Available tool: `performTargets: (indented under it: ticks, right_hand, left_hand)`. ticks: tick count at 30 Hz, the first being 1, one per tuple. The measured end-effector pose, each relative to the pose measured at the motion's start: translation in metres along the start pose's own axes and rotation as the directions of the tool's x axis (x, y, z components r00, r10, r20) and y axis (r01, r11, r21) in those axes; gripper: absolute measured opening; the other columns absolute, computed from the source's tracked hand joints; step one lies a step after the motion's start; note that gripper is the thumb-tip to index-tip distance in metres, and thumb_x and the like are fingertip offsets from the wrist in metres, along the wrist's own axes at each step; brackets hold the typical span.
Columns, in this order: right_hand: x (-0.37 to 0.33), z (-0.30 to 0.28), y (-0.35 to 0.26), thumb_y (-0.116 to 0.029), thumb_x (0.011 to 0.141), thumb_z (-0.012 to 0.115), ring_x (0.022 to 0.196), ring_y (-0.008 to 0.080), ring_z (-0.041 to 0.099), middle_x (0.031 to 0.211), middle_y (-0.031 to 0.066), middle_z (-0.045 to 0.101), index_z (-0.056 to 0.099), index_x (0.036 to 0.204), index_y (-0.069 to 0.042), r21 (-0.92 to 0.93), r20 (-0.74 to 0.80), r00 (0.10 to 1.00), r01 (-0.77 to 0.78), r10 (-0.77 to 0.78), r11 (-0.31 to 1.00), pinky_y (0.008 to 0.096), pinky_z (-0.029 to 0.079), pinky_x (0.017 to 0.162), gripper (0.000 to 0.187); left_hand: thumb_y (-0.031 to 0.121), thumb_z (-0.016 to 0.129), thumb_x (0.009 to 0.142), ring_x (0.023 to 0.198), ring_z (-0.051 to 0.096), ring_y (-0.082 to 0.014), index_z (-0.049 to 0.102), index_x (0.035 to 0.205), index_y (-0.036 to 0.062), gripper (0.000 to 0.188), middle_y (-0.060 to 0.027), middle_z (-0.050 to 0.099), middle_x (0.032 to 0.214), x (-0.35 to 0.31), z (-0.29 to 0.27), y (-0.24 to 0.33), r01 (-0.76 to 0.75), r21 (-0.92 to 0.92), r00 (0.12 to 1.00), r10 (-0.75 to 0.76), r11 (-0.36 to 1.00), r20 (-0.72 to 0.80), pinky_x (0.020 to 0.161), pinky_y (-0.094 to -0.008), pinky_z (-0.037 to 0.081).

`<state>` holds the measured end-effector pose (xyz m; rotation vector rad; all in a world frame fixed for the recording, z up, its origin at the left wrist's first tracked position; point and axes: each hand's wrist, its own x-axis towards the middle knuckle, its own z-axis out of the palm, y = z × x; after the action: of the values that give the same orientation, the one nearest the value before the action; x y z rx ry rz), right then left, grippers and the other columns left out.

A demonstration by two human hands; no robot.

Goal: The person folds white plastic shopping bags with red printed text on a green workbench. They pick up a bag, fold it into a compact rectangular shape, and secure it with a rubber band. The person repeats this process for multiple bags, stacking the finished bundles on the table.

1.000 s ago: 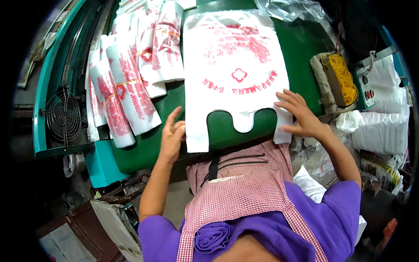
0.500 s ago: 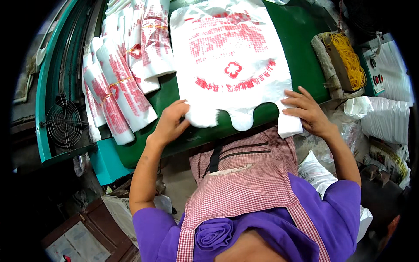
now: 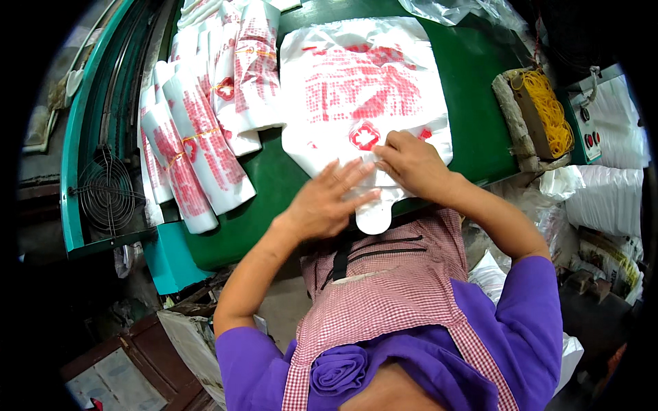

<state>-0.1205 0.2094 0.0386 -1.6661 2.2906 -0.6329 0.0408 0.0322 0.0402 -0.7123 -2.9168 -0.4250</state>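
Observation:
A stack of white plastic vest bags (image 3: 363, 82) with red print lies on the green tabletop in front of me. Its two handle parts are folded inward, and a rounded tab (image 3: 373, 218) sticks out toward my body over the near edge. My left hand (image 3: 329, 200) lies on the folded near end with its fingers stretched out. Beside it, my right hand (image 3: 415, 164) has its fingers bent together on the fold, just below the red flower-shaped mark. The folded plastic is partly hidden under both hands.
Rolled bundles of printed bags (image 3: 205, 144), tied with yellow bands, lie to the left. A box of yellow rubber bands (image 3: 545, 113) stands at the right edge of the green table (image 3: 473, 89). Clear plastic (image 3: 459, 10) lies at the back. A wire fan guard (image 3: 106, 192) is at far left.
Both hands have moved inward from the sides, folding the handle parts over the middle of the bags. The right hand now sits higher on the stack; the tab appears lower in view.

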Motion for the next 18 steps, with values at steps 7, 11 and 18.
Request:
performTargets:
  ticks: [7,11,18]
  right_hand:
    - [0.031,-0.01,0.068,-0.037,0.093,0.046,0.135,0.0332,0.028,0.144,0.0183,0.033,0.04,0.134,-0.001,-0.287,-0.04,0.999,-0.037,0.027,0.957,0.0427,0.024,0.11,0.055]
    - [0.03,-0.05,0.051,-0.03,0.09,0.055,0.123,0.035,0.043,0.13,0.0197,0.048,0.051,0.123,0.0,0.024,-0.057,0.997,0.044,-0.042,0.999,0.0416,0.037,0.101,0.045]
    - [0.007,-0.002,0.021,-0.057,0.081,0.057,0.137,0.0367,0.022,0.145,0.0238,0.028,0.035,0.137,0.001,-0.257,-0.008,0.996,0.079,-0.084,0.963,0.0471,0.019,0.111,0.084]
  left_hand:
    - [0.008,0.056,0.076,0.109,0.056,-0.0317,0.062,0.113,0.0143,0.038,-0.0116,0.057,0.122,0.036,0.019,-0.009,0.145,0.104,0.968,-0.12,0.984,-0.222,0.091,-0.039,0.046]
    - [0.02,0.055,0.083,0.084,0.063,-0.0354,0.064,0.105,0.0093,0.026,-0.0192,0.065,0.087,0.077,-0.016,-0.063,0.563,-0.279,0.826,-0.525,0.778,0.203,0.077,-0.0431,0.048]
    - [0.026,0.073,0.069,0.097,0.059,-0.0284,0.06,0.105,0.0078,0.041,-0.0153,0.06,0.107,0.074,-0.003,-0.075,0.436,-0.063,0.798,-0.418,0.898,-0.434,0.08,-0.037,0.049]
